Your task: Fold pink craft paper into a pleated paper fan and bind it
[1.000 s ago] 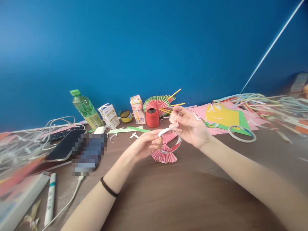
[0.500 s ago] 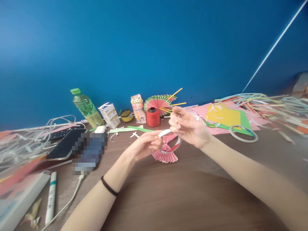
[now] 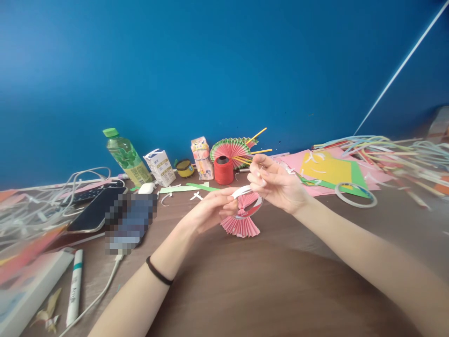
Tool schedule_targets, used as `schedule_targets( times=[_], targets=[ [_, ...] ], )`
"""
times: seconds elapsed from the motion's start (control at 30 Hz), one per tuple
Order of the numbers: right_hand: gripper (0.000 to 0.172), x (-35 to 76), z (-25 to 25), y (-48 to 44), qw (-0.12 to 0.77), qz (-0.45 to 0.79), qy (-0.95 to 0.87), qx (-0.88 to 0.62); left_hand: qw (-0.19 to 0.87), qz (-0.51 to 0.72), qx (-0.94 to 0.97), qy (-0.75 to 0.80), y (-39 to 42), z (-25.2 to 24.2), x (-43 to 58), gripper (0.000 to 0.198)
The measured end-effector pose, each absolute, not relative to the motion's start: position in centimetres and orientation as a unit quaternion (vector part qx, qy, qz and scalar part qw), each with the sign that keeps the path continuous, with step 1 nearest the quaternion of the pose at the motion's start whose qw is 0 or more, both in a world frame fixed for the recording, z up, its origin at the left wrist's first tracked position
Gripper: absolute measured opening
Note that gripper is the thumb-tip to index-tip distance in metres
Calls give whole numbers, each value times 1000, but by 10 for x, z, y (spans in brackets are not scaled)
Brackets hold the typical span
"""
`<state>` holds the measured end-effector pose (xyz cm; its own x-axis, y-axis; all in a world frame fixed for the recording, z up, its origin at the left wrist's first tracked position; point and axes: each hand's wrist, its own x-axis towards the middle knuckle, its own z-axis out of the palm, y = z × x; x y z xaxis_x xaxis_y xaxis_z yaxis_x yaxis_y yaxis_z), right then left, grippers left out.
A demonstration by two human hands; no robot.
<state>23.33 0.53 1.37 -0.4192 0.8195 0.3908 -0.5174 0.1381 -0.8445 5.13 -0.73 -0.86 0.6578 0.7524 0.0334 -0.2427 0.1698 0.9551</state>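
Note:
Between my hands is a white tape ring (image 3: 242, 191), with a red and grey inner side showing lower down. My left hand (image 3: 214, 209) is closed on the ring's left edge, thumb and fingers pinched together. At the ring's upper right, my right hand (image 3: 275, 183) has its fingertips pinched; whatever they hold is too small to make out. Behind and below the ring, a folded pink paper fan (image 3: 241, 226) lies on the brown table (image 3: 245, 281), partly hidden by the ring and my left hand.
A red thread spool (image 3: 223, 172) stands behind my hands beside a pink and green fan (image 3: 229, 149). Further left are a carton (image 3: 160, 167), a green-capped bottle (image 3: 128, 158) and phones. Coloured paper (image 3: 326, 169) and another tape roll (image 3: 356, 195) lie at right.
My right hand has shifted very slightly to the right. The white band between my hands now looks more curved, and my left hand keeps its grip.

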Motion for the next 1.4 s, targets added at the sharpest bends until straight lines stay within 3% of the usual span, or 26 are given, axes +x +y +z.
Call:
schedule_targets(
  times=[0.23,0.4,0.57,0.7,0.83,0.93,1.1,1.17,1.3,1.4],
  targets=[
    [13,227,6,0,519,620,-571,-141,573,449,600,332,-4,-2,53,34],
    [7,221,5,-5,535,487,-664,-186,425,457,667,406,-3,-1,50,38],
    [7,219,7,-19,533,332,-757,-182,411,476,650,426,2,-4,45,32],
    [15,219,15,-39,511,245,-809,-158,419,537,567,463,11,-4,31,14],
    [14,225,22,-31,476,264,-798,-260,407,489,601,484,15,-3,23,7],
    [13,239,22,-5,379,336,-783,-360,350,398,656,538,15,-7,24,12],
    [14,260,3,26,68,262,-837,-476,266,179,741,590,10,-14,24,12],
    [12,261,-7,30,-9,241,-835,-495,202,125,760,605,8,-15,24,7],
    [15,253,-21,29,-35,210,-841,-498,97,134,766,621,4,-14,29,8],
    [21,245,-24,27,-23,203,-842,-499,117,203,766,599,1,-18,40,6]
  ],
)
